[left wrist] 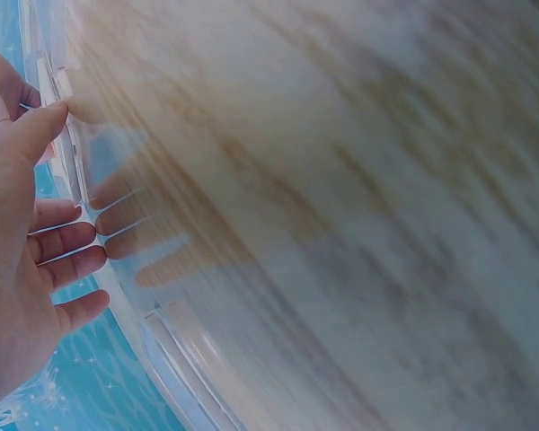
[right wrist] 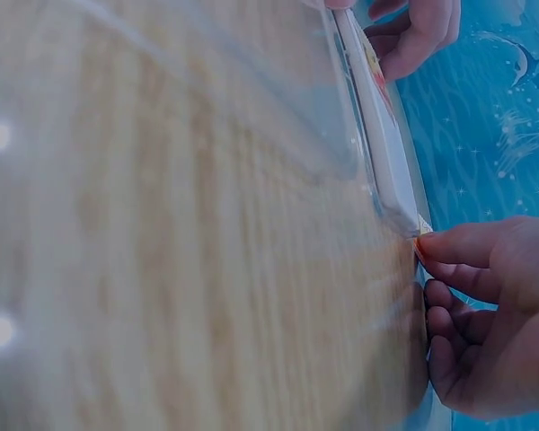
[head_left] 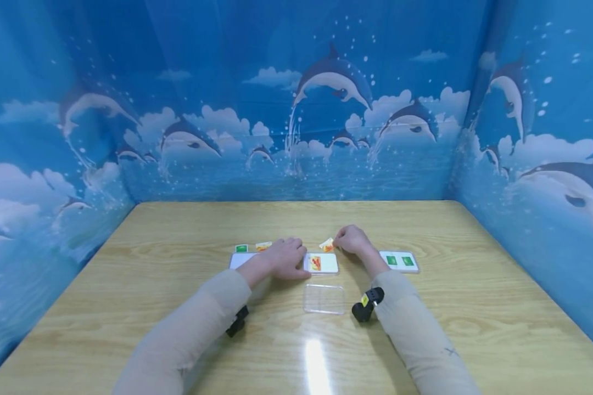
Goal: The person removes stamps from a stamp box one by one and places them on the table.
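Near the table's middle lies a flat white case with an orange picture sticker on its top. My left hand holds this case by its left end, thumb along the near edge. Beyond the case's right part, my right hand pinches a small orange-and-white sticker by its edge. In the right wrist view, the thumb and forefinger of the right hand meet at this orange bit, close to the end of the white case. The left wrist view shows the left hand with its other fingers spread.
A clear plastic lid lies in front of the case. To the right is another white case with two green stickers. A third white case lies left, partly behind the left arm. Green and orange stickers lie behind it.
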Tool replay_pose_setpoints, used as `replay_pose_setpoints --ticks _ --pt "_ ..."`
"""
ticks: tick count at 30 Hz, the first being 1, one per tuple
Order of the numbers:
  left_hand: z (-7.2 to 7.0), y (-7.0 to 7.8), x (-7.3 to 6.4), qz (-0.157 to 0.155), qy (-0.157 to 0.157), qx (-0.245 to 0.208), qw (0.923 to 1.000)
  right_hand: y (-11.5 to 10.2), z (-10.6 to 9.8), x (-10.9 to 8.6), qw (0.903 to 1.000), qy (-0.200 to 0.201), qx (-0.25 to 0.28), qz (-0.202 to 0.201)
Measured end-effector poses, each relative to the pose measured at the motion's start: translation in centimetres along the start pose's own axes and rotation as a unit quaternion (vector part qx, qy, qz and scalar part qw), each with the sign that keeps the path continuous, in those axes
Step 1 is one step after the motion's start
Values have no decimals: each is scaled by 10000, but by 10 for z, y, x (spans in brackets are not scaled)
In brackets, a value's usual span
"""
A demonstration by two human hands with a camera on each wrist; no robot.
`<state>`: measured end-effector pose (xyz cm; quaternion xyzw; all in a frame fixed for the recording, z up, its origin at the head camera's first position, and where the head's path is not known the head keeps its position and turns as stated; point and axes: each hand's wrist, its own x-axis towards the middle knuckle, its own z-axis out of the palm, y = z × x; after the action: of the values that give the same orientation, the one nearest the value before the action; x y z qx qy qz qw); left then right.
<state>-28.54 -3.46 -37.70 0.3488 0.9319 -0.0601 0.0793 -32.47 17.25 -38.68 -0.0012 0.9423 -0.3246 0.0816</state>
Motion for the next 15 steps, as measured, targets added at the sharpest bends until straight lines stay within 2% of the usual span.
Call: replay_pose_setpoints --ticks 9,15 --pt "-1 1 0 -36 -9 -26 10000 3 -2 1 10000 -30 41 -75" --pt "-2 -1 0 8 68 58 10000 7 -8 2 9992 -256 262 -164"
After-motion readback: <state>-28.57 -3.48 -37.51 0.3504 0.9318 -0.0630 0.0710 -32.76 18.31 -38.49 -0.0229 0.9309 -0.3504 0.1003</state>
